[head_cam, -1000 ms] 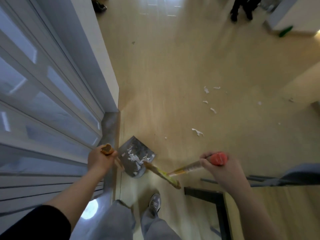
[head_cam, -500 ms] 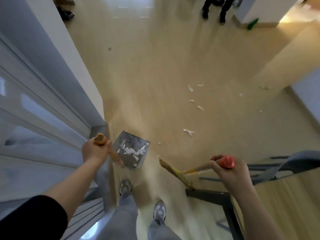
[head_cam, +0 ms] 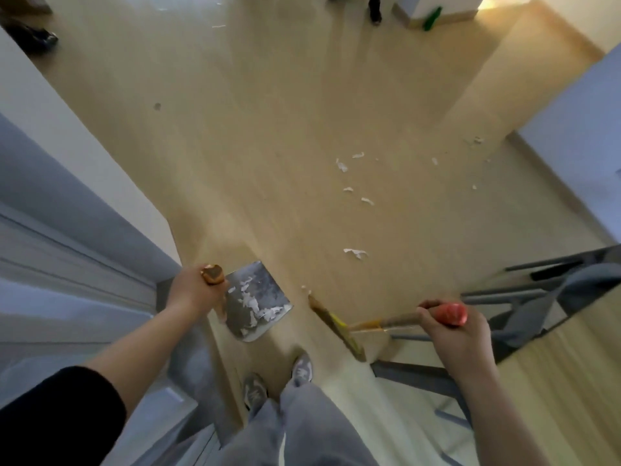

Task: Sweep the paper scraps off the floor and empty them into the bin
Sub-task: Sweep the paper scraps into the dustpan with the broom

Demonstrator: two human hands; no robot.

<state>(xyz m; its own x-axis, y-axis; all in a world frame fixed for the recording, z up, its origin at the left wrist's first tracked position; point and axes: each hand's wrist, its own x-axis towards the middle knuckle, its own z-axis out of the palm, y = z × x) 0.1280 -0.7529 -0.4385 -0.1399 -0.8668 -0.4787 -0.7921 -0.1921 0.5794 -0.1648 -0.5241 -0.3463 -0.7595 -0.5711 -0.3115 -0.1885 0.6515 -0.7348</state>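
Since the earlier frame the broom [head_cam: 336, 322] has swung clear of the part-filled dustpan [head_cam: 255, 297]. Left hand [head_cam: 193, 290] grips the dustpan handle; right hand [head_cam: 450, 334] grips the broom's red end. Nearest paper scrap [head_cam: 355, 252] lies on the floor [head_cam: 268, 129] at 12 o'clock from the broom, nearer the right hand.

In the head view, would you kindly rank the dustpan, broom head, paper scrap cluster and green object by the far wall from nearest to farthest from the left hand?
1. Dustpan: gripped by the left hand, beside it.
2. Broom head: further right, across from the dustpan.
3. Paper scrap cluster: ahead and to the right.
4. Green object: far end, upper right.
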